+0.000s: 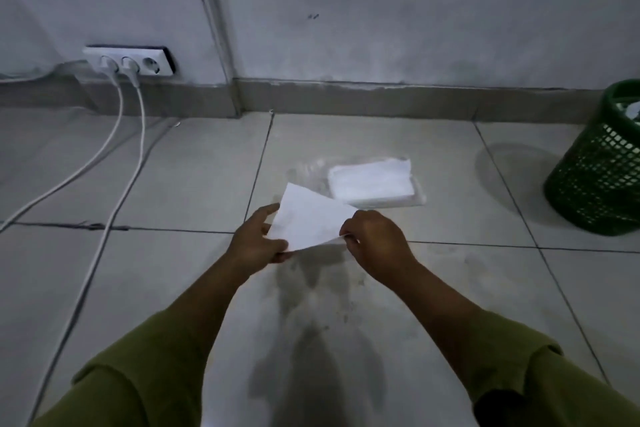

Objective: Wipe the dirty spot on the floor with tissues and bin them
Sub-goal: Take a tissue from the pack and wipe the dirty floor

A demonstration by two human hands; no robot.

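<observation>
Head view, left hand (256,241), right hand (375,239), fingers (347,231) pinching one tissue (309,221)

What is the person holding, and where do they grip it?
One white tissue: the left hand pinches its lower left edge, the right hand its right corner.

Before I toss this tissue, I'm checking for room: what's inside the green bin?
Inside the green bin, something white shows just under the rim. The mesh wall and the picture's edge hide the rest.
</observation>
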